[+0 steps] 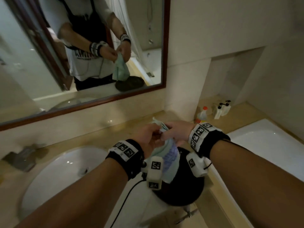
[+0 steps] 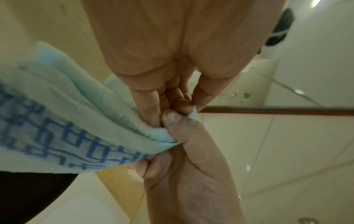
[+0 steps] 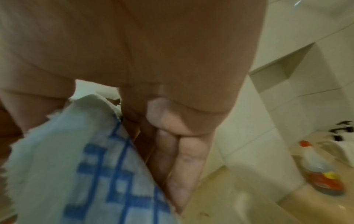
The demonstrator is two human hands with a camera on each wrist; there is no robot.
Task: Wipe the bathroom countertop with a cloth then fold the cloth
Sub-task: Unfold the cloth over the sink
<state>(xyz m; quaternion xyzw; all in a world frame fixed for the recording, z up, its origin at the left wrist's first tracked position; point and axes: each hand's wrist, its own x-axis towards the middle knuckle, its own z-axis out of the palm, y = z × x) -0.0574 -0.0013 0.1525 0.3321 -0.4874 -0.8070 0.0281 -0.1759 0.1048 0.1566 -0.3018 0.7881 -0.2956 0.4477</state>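
Observation:
A pale green cloth (image 1: 170, 159) with a blue pattern hangs in the air above the beige countertop (image 1: 92, 135). Both hands hold its top edge, close together. My left hand (image 1: 152, 134) pinches a corner between thumb and fingers; the left wrist view shows that hand (image 2: 184, 101) with the corner poking out, and the cloth (image 2: 76, 121) bunched in folds to the left. My right hand (image 1: 171, 133) grips the edge beside it. In the right wrist view the right hand's curled fingers (image 3: 178, 157) lie against the cloth (image 3: 76, 159).
A white sink (image 1: 62, 170) with a metal faucet (image 1: 21, 156) lies at the left. A black round object (image 1: 181, 193) sits below the hanging cloth. An orange-capped bottle (image 1: 202, 114) and pump bottles (image 1: 222, 109) stand at the back right. A bathtub (image 1: 266, 145) flanks the right.

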